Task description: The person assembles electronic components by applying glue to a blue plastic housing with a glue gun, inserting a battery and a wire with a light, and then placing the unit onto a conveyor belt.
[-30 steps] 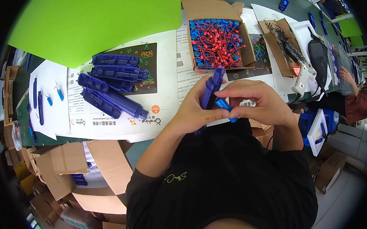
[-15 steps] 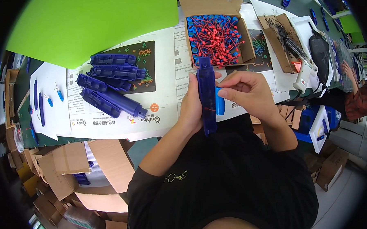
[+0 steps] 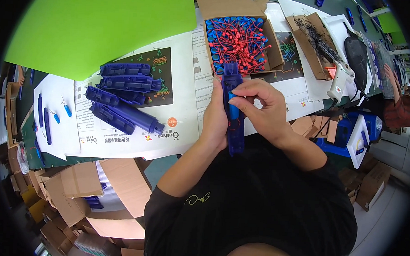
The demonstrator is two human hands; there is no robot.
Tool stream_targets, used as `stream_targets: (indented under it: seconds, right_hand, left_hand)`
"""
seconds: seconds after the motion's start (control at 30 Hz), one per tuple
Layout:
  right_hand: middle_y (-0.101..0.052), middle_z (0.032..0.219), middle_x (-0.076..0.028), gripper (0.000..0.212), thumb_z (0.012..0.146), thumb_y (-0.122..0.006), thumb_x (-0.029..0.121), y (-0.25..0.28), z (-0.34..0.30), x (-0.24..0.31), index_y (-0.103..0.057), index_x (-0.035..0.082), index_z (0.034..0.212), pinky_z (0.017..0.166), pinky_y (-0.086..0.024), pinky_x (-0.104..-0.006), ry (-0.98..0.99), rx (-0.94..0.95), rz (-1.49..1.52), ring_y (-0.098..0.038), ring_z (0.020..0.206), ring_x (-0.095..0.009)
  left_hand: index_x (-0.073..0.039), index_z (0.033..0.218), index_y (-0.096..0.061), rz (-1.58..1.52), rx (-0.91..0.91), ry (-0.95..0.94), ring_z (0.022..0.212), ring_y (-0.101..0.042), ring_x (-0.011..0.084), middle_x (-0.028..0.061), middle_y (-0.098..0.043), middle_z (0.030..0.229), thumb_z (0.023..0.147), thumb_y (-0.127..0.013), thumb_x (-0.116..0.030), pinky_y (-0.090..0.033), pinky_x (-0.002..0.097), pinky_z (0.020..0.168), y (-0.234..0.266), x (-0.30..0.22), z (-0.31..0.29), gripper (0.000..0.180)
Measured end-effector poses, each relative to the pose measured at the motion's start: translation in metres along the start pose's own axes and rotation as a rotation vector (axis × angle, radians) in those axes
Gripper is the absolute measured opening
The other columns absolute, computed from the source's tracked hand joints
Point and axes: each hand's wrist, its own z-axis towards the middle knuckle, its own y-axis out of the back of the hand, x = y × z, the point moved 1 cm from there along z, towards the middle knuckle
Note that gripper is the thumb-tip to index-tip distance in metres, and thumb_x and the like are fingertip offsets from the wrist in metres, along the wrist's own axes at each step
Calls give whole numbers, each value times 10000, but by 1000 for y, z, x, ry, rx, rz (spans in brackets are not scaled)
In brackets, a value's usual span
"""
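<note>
Upright in front of my chest is a long dark-blue plastic housing (image 3: 236, 141), its hollow side showing. My left hand (image 3: 216, 119) is closed round its left side. A bright-blue cylindrical battery (image 3: 233, 113) lies in the hollow along the housing's length, a thin red wire beside its lower end. Thumb and fingertips of my right hand (image 3: 265, 110) are pinched at the battery's upper part; the fingers partly cover it. Left of my hands, several similar dark-blue housings (image 3: 130, 82) are piled on the white printed sheet (image 3: 187, 118).
Beyond my hands stands an open cardboard box (image 3: 276, 53) of blue batteries with red leads. A green sheet (image 3: 104, 23) spans the back left. Two loose batteries (image 3: 67, 110) lie far left. Right are a cardboard tray of small dark parts (image 3: 312, 39) and a white-handled tool (image 3: 338, 83).
My right hand has moved left with the battery, which was beside the housing's right edge and now sits inside its hollow. My left hand keeps its hold.
</note>
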Motion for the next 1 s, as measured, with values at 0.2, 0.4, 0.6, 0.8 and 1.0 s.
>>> stream_targets:
  seconds: [0.2,0.4,0.6,0.8,1.0]
  right_hand:
    - [-456,851,-54,177,705,-734,53,1,0,-6,-664,54,868,640,-419,-228,146,-31,-271,-489,740,-141]
    - [-484,848,-35,114,777,-660,54,17,15,-4,-662,43,891,627,-398,-220,-3,145,-113,-468,751,-88]
    - [-510,1068,-53,414,871,-497,85,45,18,22,-416,4,1269,803,-386,-235,-190,218,222,-475,887,-96]
    - [-552,1118,-59,375,855,-549,47,14,50,60,-471,-6,1218,902,-384,-261,-171,285,332,-506,1007,-118]
    - [-609,1013,-128,230,888,-489,62,21,134,57,-518,0,1108,799,-511,-338,-210,225,479,-609,927,-229]
  left_hand:
    - [-73,1114,-535,86,-6,37,816,-576,118,48,-579,931,944,-265,-500,-483,277,712,5,1,1,533]
    - [-47,1247,-442,222,266,-96,706,-498,87,25,-525,850,847,-575,-173,-429,227,650,10,-6,4,441]
    - [-26,1301,-373,399,243,-250,822,-496,99,28,-521,934,819,-509,-19,-429,242,760,9,-24,-12,500]
    - [-35,1304,-44,411,426,-792,1215,-367,269,206,-339,1228,785,-448,122,-297,359,988,-31,-25,-11,676]
    - [11,1239,-235,1004,17,-1167,1116,-366,291,197,-336,1203,763,-665,-137,-269,402,981,8,-76,-3,659]
